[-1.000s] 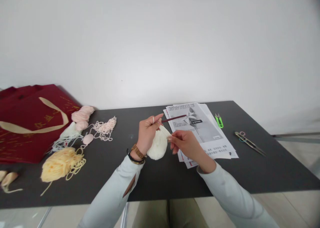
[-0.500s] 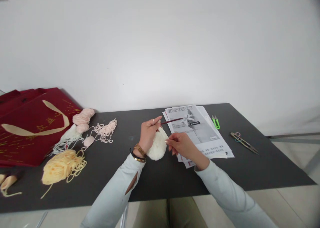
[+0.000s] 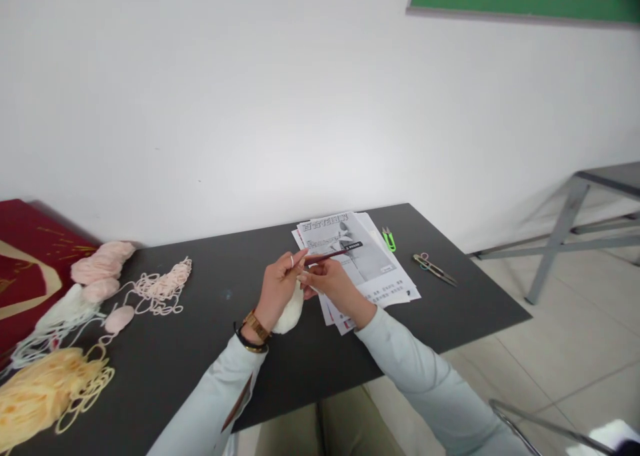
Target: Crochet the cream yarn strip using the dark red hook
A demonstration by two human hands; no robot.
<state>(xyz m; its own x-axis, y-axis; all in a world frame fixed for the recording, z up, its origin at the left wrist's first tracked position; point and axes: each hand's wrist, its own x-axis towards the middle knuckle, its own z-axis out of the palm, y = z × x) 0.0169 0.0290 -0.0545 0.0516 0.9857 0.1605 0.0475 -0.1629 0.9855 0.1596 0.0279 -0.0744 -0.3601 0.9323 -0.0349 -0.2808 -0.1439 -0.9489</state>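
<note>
My left hand (image 3: 280, 279) is closed over a rounded cream-white bundle (image 3: 290, 315) that looks like yarn, its lower part showing below the palm. A thin dark red stick (image 3: 330, 254), perhaps a crochet hook, slants out to the right from between the fingers of both hands. My right hand (image 3: 331, 284) is pinched close against the left fingertips, at the top of the bundle. The bit between its thumb and finger is too small to make out. Printed sheets (image 3: 387, 286) lie just beneath and beyond the right hand.
Green thread snips (image 3: 389, 240) and metal scissors (image 3: 434, 269) lie right of the sheets on the black table (image 3: 220, 349). Pale pink yarn (image 3: 163, 286), white yarn (image 3: 63, 316) and yellow yarn (image 3: 45, 399) lie at left, beside a dark red bag (image 3: 30, 269). A grey-legged stool (image 3: 555, 243) stands at right.
The view has swung to the right, bringing in a green board and the stool. My right hand has come up against the left fingertips; earlier it was at the bundle's right side.
</note>
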